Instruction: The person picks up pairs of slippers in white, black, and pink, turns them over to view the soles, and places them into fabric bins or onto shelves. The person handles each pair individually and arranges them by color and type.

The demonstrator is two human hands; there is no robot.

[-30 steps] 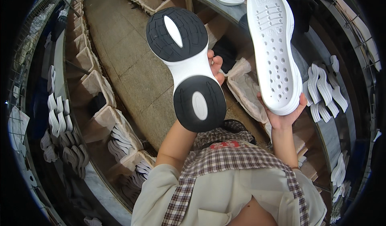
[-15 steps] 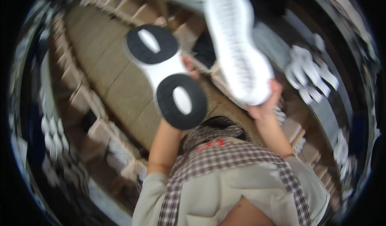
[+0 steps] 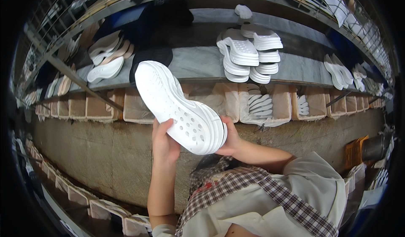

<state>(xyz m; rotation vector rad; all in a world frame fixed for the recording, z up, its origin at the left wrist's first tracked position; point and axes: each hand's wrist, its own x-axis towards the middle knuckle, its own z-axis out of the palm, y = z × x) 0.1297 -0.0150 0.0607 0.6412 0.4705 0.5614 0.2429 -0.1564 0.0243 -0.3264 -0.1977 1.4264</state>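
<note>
A white shoe sole (image 3: 177,110) is held up in front of me, its holed inner side facing up and its toe pointing to the far left. My left hand (image 3: 166,141) grips its near left edge, with the thumb on the upper face. Around the heel end at the right, my right hand (image 3: 230,138) is closed, with most of its fingers hidden behind. A second layered edge with a dark line shows beside the heel, so another sole seems pressed against the first; its face is hidden.
Ahead runs a grey shelf (image 3: 198,66) carrying a stack of white soles (image 3: 244,53) and, further left, loose soles (image 3: 105,68). Lined bins (image 3: 141,108) stand in a row beneath it, some holding soles. At the right are an orange crate (image 3: 354,152) and a dark bucket (image 3: 374,147).
Each hand held a separate sole, apart, with the left one's black-and-white underside showing. Now the hands are together around the white sole, holed side up. My view has turned toward the shelf.
</note>
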